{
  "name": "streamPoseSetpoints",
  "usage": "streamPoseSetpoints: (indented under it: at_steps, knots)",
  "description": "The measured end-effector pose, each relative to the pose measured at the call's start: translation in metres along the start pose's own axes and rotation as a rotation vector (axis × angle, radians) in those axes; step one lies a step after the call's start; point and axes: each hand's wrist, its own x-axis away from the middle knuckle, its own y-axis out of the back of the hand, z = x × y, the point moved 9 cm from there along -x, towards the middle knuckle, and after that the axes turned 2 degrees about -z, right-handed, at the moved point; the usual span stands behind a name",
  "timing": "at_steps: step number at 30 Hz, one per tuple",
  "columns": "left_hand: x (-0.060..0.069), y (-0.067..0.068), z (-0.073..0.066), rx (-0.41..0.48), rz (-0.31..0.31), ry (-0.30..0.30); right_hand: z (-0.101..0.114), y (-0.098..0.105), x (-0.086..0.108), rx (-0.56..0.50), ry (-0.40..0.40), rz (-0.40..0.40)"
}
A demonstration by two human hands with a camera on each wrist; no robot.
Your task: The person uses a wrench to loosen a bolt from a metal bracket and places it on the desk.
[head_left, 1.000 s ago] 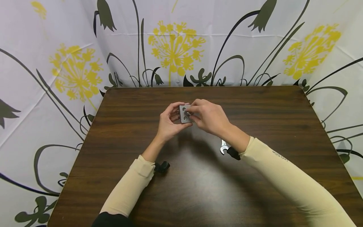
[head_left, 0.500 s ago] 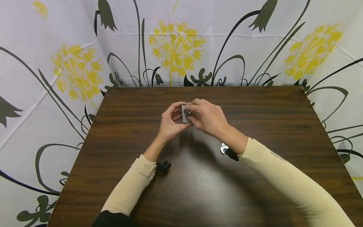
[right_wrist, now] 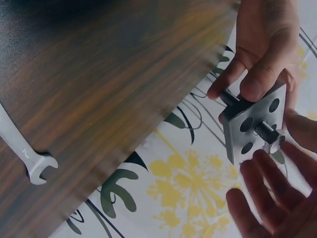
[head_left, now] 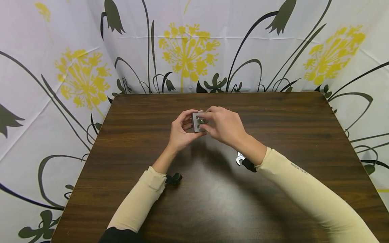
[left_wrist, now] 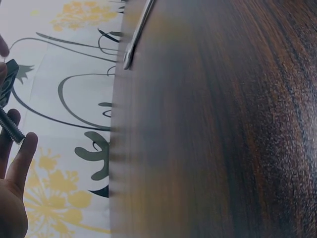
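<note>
Held up over the table's far half, a grey metal block [head_left: 195,125] [right_wrist: 259,114] with several holes is gripped at its edges by the left hand [head_left: 180,133] [right_wrist: 267,49]. A bolt [right_wrist: 266,131] stands out of the block's face, its hex head outward. The thumb and fingers of the right hand [head_left: 226,125] [right_wrist: 285,198] pinch around that head. In the left wrist view a threaded shaft [left_wrist: 11,127] sticks out of the block [left_wrist: 8,84], near fingertips of the left hand [left_wrist: 14,198].
An open-ended wrench [head_left: 239,159] [left_wrist: 135,42] [right_wrist: 24,152] lies on the brown wooden table [head_left: 133,135], partly covered by the right wrist in the head view. A white curtain [head_left: 228,20] with flower prints hangs behind the table and at its sides.
The block has turned slightly away and back, so its holed face shows again. The right fingers have shifted a little around the bolt; both hands stay in nearly the same place.
</note>
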Motion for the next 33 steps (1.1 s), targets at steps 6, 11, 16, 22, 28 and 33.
streamPoseSetpoints:
  at_steps: [6, 11, 16, 22, 28, 33]
  knots:
    - [0.001, -0.001, -0.001, 0.014, 0.013, -0.009, -0.006, 0.0, 0.0, -0.003, -0.075, 0.001]
    - [0.001, -0.002, -0.003, 0.011, 0.02, -0.018, 0.004, 0.002, 0.002, -0.018, 0.041, 0.011]
    - [0.0, -0.001, -0.004, 0.006, 0.004, -0.021, -0.002, 0.005, 0.002, 0.008, -0.05, -0.021]
    - [0.001, -0.001, -0.004, 0.028, 0.003, -0.019, -0.003, 0.001, 0.002, 0.017, -0.048, 0.036]
    - [0.003, -0.001, -0.001, 0.006, 0.004, -0.002, 0.002, 0.004, 0.004, 0.03, -0.002, 0.006]
    - [0.002, -0.003, -0.003, 0.017, 0.012, -0.016, -0.005, 0.004, 0.003, 0.033, -0.08, 0.019]
